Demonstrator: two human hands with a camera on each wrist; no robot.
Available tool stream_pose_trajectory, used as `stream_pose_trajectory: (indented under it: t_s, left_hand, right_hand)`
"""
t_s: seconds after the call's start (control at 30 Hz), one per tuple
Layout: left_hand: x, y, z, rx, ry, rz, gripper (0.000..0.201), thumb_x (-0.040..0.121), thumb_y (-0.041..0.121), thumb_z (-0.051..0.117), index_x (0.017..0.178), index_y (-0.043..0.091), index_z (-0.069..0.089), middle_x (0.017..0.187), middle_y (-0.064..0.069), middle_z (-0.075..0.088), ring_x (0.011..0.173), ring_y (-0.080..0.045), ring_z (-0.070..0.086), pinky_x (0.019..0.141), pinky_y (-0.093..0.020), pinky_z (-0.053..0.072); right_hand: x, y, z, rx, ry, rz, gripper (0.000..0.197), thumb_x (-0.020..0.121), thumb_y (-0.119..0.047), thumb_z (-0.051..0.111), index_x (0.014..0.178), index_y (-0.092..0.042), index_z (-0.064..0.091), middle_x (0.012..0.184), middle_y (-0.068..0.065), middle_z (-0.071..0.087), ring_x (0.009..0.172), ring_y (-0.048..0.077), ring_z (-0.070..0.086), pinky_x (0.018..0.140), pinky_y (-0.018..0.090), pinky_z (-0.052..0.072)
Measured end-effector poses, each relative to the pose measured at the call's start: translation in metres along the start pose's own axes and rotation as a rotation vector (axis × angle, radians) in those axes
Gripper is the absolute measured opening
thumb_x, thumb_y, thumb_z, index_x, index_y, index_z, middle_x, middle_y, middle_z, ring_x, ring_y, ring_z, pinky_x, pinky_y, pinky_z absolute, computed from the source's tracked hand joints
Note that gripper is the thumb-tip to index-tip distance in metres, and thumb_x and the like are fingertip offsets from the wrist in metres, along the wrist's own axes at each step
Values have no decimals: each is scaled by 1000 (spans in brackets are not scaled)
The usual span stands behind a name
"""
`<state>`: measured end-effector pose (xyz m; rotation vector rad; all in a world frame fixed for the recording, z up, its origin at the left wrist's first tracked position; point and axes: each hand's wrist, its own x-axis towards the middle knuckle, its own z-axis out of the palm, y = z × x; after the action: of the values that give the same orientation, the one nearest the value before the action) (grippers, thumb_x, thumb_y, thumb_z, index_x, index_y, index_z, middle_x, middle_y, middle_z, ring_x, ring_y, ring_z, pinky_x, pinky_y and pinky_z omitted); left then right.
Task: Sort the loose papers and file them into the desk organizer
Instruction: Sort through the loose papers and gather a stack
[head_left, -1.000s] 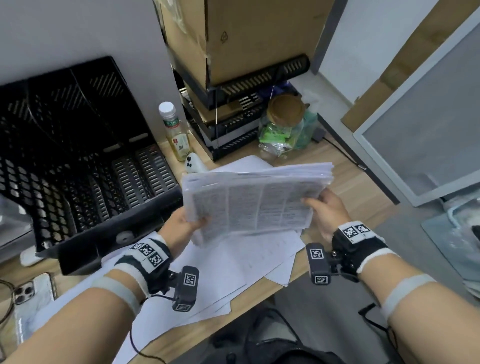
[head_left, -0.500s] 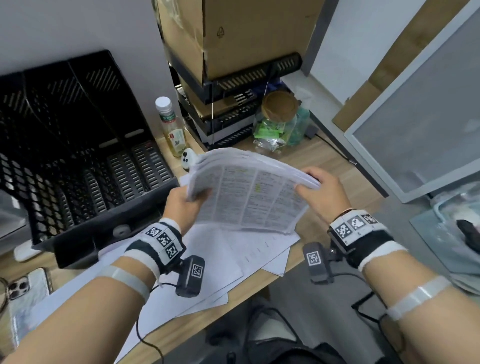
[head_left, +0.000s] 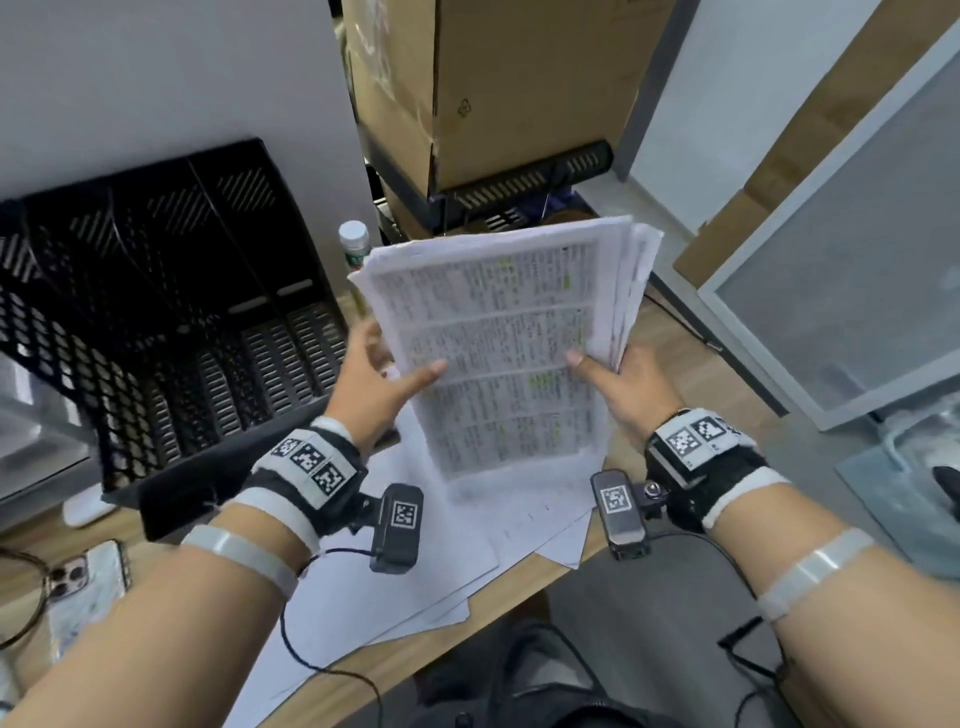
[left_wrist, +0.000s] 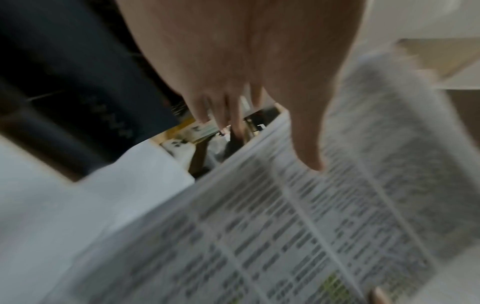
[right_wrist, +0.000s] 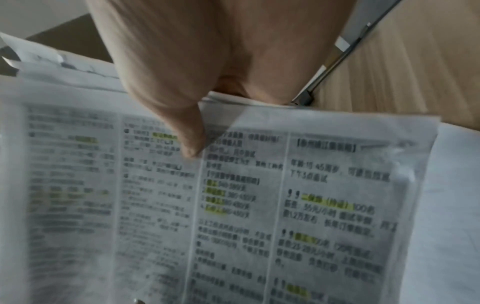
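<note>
A thick stack of printed sheets (head_left: 509, 343) with green highlights stands nearly upright above the desk. My right hand (head_left: 618, 374) pinches its right edge, thumb on the front page (right_wrist: 233, 205) and fingers behind it. My left hand (head_left: 395, 364) lies at the stack's left edge. Its thumb rests on the front page (left_wrist: 285, 226) and its fingers stretch straight past that edge. The black mesh desk organizer (head_left: 182, 312) stands to the left, its slots showing no papers. More loose white sheets (head_left: 415, 561) lie on the desk below the stack.
A bottle (head_left: 356, 249) stands between the organizer and stacked black trays carrying a cardboard box (head_left: 493, 93). A phone (head_left: 83, 587) lies at the near left. The desk's front edge (head_left: 493, 597) runs below the sheets. A framed panel (head_left: 857, 291) leans at the right.
The stack has turned from lying wide and flat to standing tall and nearly upright. My left hand gave up its curled grip on the left edge; the fingers are now straight.
</note>
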<state>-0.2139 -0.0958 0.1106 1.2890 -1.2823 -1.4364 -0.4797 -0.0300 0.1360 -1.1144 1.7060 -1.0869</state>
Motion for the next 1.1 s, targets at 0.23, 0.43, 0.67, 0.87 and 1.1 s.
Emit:
stream_pose_trajectory:
  t_s: [0.23,0.43,0.67,0.87,1.1]
  left_hand:
    - [-19,-7,15,-141,-94,0,38,77,23,81,113,18,72,117,-6,76,111,-27,71,95,-56,55]
    - [-26,-34,21,74,-53,-10,32,81,18,81,111,19,73,112,-1,77,105,-19,73,94,-50,58]
    - [-33,-32,34,69,53,31,20,83,20,79,100,26,70,102,4,76,98,-12,72,81,-35,62]
    - [-40,-39,43,55,30,30,32,87,16,75,117,20,67,110,-1,74,103,-13,71,88,-43,62]
    - [-39,-53,41,82,-106,-30,30,81,15,81,100,37,72,104,4,78,100,-13,73,87,-42,61]
  right_hand:
    - [-14,15,19,139,19,111,18,88,-6,63,94,-21,70,94,-8,74,87,6,70,73,23,51]
    - [-22,39,28,115,119,216,22,73,-19,70,89,-5,65,83,8,70,72,22,66,66,28,48]
    - [-25,42,21,57,119,251,26,82,-28,69,57,-20,69,63,-4,63,64,19,53,67,31,40]
    - [-35,51,26,119,77,196,6,85,-28,70,90,-29,72,113,2,72,110,18,64,98,34,47]
    - [-35,53,18,79,-11,126,21,86,-4,63,86,-24,69,96,-1,71,83,-7,64,74,10,48]
